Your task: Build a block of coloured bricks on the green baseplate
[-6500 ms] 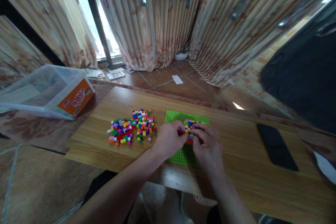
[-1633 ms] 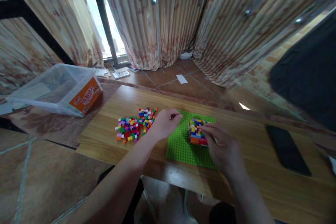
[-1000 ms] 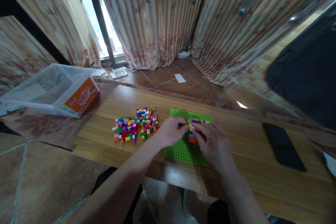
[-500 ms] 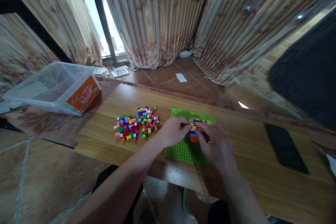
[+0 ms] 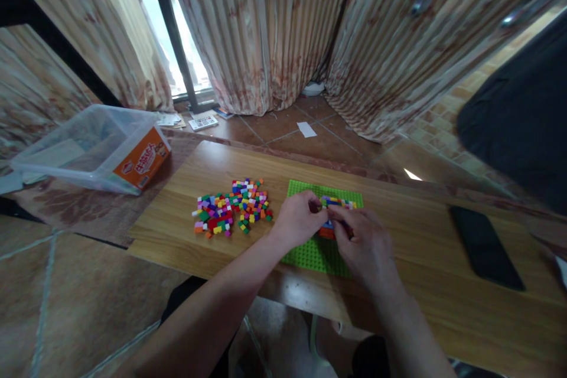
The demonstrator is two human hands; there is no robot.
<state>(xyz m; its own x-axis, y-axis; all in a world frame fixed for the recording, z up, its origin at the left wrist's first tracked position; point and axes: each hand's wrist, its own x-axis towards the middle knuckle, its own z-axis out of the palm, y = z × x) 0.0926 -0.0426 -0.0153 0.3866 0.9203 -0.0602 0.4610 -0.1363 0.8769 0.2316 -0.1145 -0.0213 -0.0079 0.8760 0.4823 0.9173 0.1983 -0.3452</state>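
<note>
A green studded baseplate (image 5: 310,257) lies on the wooden table, bearing a low structure of multicoloured toy bricks (image 5: 326,231). Over its left side is my left hand (image 5: 299,217), thumb and fingertips pinched together at the bricks; whatever they hold is too small or covered. My right hand (image 5: 361,240) rests against the structure from the right, its fingers curled with the tips meeting those of my left hand. What lies between the right fingertips is hidden. Both hands cover much of the structure.
Left of the baseplate lies a pile of loose toy bricks (image 5: 221,209). A black phone (image 5: 486,248) is on the right of the table (image 5: 425,236). On the floor at left stands a clear plastic bin (image 5: 88,174) with an orange label. Curtains hang behind.
My left hand has moved slightly right, over the brick structure, bringing its fingertips against those of my right hand. The right hand has barely moved.
</note>
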